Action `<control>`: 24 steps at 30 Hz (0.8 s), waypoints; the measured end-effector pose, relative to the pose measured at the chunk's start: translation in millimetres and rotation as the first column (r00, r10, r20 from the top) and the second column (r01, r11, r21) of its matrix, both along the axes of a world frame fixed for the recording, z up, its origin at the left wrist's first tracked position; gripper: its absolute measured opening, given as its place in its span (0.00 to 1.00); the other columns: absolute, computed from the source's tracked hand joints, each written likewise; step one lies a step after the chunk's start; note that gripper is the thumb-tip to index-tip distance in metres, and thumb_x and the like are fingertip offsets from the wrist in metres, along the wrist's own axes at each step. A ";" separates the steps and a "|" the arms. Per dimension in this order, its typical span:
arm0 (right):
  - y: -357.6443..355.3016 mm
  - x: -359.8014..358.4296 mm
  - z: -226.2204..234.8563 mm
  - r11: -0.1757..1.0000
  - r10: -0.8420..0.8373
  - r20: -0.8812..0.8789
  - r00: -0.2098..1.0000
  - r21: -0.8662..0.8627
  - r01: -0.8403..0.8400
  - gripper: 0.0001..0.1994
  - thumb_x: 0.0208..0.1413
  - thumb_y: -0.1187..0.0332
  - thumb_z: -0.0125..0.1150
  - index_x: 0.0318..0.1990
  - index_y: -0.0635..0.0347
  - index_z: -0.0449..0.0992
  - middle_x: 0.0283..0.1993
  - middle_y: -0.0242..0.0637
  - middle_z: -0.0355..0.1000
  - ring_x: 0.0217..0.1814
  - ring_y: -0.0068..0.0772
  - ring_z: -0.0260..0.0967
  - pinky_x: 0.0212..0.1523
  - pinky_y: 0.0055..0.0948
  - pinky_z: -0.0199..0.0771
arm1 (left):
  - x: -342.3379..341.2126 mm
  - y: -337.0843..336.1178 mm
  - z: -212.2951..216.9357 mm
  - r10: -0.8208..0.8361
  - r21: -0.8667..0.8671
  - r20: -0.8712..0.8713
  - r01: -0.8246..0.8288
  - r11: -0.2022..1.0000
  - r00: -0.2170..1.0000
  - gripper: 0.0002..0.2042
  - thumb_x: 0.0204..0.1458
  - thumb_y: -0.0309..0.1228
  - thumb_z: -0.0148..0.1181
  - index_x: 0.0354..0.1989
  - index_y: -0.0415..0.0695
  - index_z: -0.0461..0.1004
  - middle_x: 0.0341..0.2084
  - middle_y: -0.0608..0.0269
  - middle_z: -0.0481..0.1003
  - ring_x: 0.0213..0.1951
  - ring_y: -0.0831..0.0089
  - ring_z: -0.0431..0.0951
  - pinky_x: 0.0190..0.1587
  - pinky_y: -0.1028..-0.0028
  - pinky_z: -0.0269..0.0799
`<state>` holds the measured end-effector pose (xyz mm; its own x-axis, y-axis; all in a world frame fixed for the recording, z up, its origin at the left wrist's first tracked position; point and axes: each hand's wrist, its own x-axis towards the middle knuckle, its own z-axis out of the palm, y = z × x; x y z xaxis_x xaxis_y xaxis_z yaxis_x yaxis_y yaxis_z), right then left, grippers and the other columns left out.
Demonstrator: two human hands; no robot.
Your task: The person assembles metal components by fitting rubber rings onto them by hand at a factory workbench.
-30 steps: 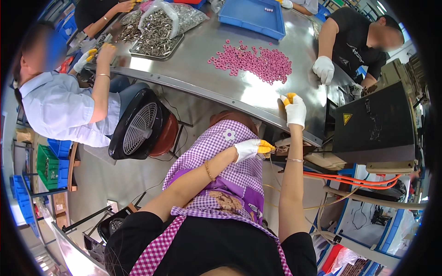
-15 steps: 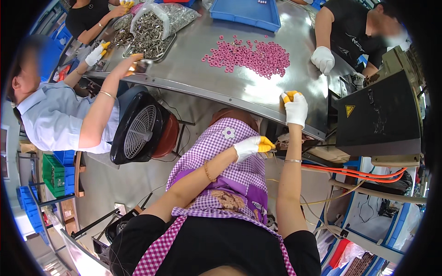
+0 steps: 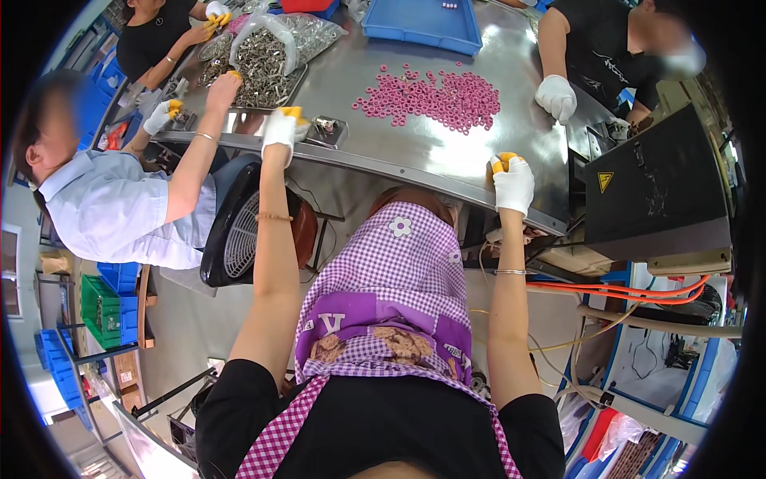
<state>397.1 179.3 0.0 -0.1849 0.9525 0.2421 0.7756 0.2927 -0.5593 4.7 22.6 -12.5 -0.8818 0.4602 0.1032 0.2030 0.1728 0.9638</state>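
My left hand [image 3: 281, 128], in a white glove with yellow fingertips, reaches up to the near rim of the steel table [image 3: 415, 156]. It is just left of a small metal tray [image 3: 325, 132], and whether it holds anything is hidden. My right hand [image 3: 513, 182], gloved the same way, curls its fingers over the table's near edge. A loose heap of pink rings [image 3: 435, 96] lies on the table beyond both hands. A purple checked apron [image 3: 383, 295] covers my lap below the table.
A co-worker in a light blue shirt [image 3: 112, 207] reaches toward a bag of metal parts [image 3: 267, 52]. Another person's gloved hand [image 3: 556, 97] rests at the far right. A blue tray [image 3: 423, 20], a black fan [image 3: 239, 231] and a black machine box [image 3: 658, 191] stand around.
My left hand has risen from my lap to the table rim at the left. My right hand stays on the table edge. The co-worker's arm has stretched toward the metal parts.
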 end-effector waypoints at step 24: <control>-20.7 -36.7 15.9 0.844 0.468 -0.105 0.878 0.348 -0.408 0.08 0.51 0.71 0.63 0.39 0.61 0.80 0.40 0.36 0.76 0.36 0.30 0.71 0.38 0.24 0.71 | 159.8 20.3 11.5 -0.428 -0.305 -0.478 0.313 0.900 0.767 0.14 0.52 0.40 0.55 0.44 0.50 0.77 0.33 0.58 0.78 0.30 0.57 0.76 0.35 0.63 0.71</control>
